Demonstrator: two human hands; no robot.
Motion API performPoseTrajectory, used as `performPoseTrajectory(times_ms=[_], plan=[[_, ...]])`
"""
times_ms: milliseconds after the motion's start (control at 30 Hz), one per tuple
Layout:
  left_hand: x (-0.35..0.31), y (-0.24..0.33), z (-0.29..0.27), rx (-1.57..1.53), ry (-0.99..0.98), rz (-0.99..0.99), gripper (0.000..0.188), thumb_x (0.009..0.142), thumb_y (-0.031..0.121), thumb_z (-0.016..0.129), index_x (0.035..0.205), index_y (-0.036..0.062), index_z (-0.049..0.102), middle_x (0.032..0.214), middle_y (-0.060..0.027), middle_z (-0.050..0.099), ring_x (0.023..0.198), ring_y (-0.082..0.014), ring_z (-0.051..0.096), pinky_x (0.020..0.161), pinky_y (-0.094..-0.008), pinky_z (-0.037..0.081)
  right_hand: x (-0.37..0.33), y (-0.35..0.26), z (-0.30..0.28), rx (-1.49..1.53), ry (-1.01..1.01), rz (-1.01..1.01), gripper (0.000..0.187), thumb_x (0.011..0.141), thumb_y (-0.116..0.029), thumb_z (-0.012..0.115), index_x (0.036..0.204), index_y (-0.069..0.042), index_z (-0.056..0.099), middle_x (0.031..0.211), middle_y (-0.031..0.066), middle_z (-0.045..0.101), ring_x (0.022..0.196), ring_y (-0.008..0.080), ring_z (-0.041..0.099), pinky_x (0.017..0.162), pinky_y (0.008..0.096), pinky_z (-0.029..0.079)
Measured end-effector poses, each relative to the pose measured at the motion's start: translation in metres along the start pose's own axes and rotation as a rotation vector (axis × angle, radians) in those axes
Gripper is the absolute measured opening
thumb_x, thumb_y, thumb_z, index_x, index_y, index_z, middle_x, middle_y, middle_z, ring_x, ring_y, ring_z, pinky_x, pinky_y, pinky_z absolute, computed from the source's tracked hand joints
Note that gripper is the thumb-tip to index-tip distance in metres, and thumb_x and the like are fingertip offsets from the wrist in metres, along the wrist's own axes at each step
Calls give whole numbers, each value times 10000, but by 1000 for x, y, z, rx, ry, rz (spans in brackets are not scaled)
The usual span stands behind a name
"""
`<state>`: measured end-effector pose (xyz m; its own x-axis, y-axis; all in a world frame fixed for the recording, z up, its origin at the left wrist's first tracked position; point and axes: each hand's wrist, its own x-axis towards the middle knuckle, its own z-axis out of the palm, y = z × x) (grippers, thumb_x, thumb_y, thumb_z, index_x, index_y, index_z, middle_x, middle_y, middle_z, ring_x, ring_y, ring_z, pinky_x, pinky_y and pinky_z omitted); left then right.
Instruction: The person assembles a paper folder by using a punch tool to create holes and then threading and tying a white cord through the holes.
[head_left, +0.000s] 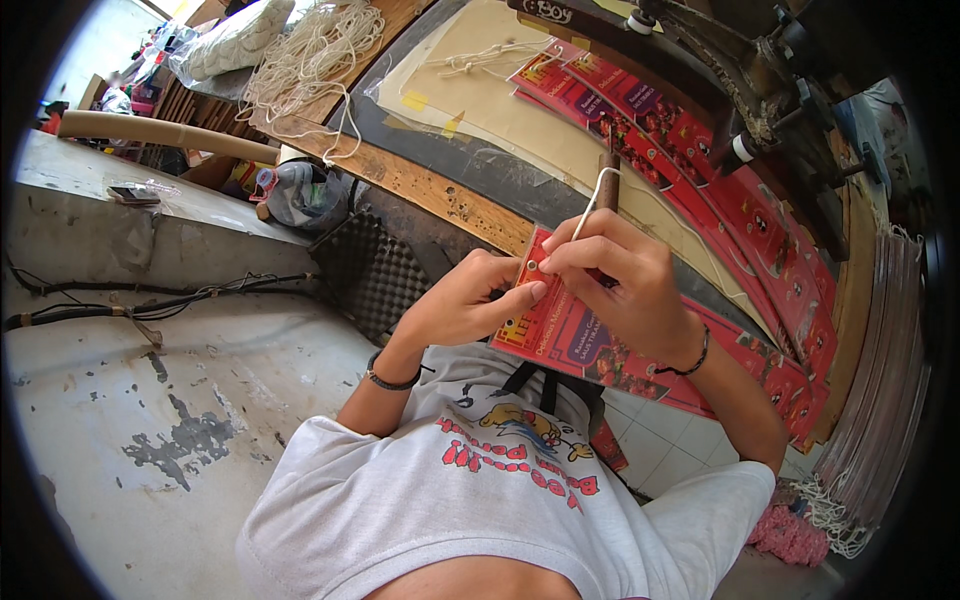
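A long red printed banner strip [600, 355] lies across my lap and along the table's near edge. My left hand [470, 300] pinches its end between thumb and fingers, near a small round eyelet. My right hand [625, 285] is closed over the same end, its fingertips on a white cord [590, 205] at the eyelet. That cord arches up and bends over above the hand. A brown-handled tool [608, 180] with a thin dark shaft rises from behind my right fingers; its lower part is hidden, so I cannot tell how it is held.
More red banner strips [700, 165] lie on the table over tan sheets [480, 110]. A dark machine [770, 110] stands at the far right. Loose white cord [320, 55] is heaped at the far left. Bundled clear strips [870, 370] with cords hang at the right.
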<state>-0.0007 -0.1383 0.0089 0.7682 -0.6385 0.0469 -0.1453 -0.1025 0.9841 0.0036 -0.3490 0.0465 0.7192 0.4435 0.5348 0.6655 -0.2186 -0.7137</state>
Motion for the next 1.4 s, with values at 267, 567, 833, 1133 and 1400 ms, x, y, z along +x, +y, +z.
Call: performPoseTrajectory(times_ms=[267,567,833,1133,1400], plan=[[0,-1,0,-1,-6,-32,370,1014,262,558,862,-68,627,594,-114,561,512,-144,525,515,-313,429,-1,2,0,10,25,52,138,860,54,682,952,-48,683,901,90,644,786,198,671,658,306,559],[0,-5,1,-40,7,-84,400,1032,275,521,848,-68,612,565,-111,487,495,-145,457,499,-326,390,-3,9,0,3,56,95,127,876,35,680,965,-56,684,892,81,641,743,174,653,617,285,528],[1,-2,0,2,-1,-99,427,1047,285,496,838,-74,595,575,-111,469,503,-146,437,503,-331,382,-2,7,-1,19,29,83,145,852,56,679,952,-49,678,898,96,644,777,199,671,655,302,550],[-3,-8,-4,-42,3,-82,444,1037,309,467,889,-83,611,611,-141,512,531,-172,484,545,-363,419,-4,7,-3,39,34,65,167,819,84,674,927,-43,664,887,102,637,796,224,674,667,321,547],[-14,-2,-17,23,-215,-166,374,982,294,570,1032,-64,668,665,-96,639,562,-143,574,567,-303,468,-3,14,-4,-25,22,29,165,811,90,665,915,-36,652,891,108,635,834,255,675,709,345,548]])
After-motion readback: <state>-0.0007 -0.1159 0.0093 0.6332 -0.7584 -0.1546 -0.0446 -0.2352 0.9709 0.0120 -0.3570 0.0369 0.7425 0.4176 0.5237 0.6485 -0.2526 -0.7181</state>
